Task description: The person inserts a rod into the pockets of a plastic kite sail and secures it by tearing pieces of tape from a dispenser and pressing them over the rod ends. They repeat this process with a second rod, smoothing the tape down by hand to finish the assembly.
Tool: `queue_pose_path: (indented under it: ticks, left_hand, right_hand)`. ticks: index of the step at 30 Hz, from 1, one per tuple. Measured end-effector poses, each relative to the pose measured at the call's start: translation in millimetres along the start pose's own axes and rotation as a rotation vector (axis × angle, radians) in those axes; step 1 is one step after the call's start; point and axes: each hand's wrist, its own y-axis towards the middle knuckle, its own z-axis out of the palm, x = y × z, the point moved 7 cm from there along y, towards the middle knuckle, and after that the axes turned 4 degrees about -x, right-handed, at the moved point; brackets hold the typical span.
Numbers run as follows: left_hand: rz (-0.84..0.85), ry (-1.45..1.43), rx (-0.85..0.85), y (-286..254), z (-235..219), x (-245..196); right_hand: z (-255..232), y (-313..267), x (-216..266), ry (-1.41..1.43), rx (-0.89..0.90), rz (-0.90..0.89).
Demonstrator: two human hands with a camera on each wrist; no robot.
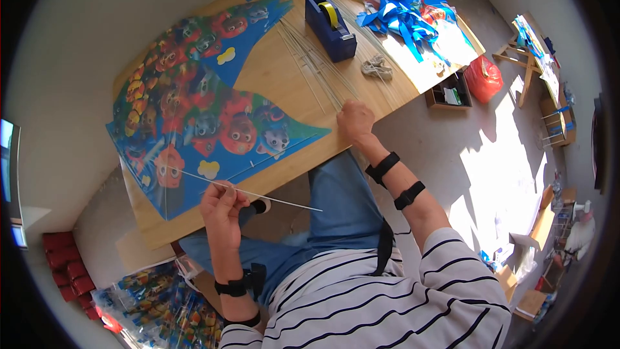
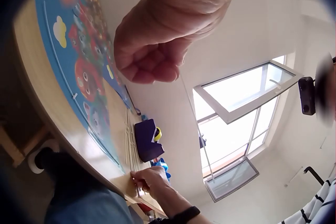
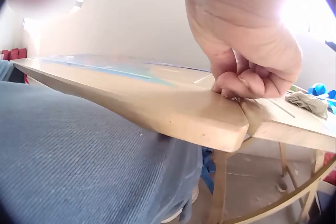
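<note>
Between thumb and fingers, the left hand pinches a thin white rod above the table's near edge. The right hand has curled fingers, fingertips down on the wooden table, close to the ends of several thin rods. Whether anything lies between those fingertips is hidden. Printed blue sheets with cartoon figures cover the table's left part, and a thin rod lies along their near edge.
A dark blue tape dispenser stands behind the rods, near a tied beige bundle. Blue ribbons lie on another printed sheet at the right. Beyond the right edge are a box and a red bag.
</note>
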Motion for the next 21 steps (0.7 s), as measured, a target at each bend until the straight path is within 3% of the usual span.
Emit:
queue_pose_path:
  ticks: [4, 7, 10, 13, 21]
  left_hand:
    - [-0.005, 0.001, 0.015, 0, 4, -1]
    - [0.009, 0.001, -0.003, 1, 0, -5]
    - [-0.018, 0.014, -0.021, 4, -1, -2]
    - [-0.035, -0.011, 0.01, 7, 6, 4]
    - [-0.045, -0.009, 0.005, 11, 6, 5]
  right_hand:
    - [12, 19, 11, 0.048, -0.002, -0.063]
    - [-23, 39, 19, 0.027, -0.042, 0.056]
    - [-31, 59, 20, -0.065, -0.202, -0.006]
    - [-17, 66, 29, -0.025, -0.007, 0.057]
    - [20, 59, 64, -0.04, -0.043, -0.014]
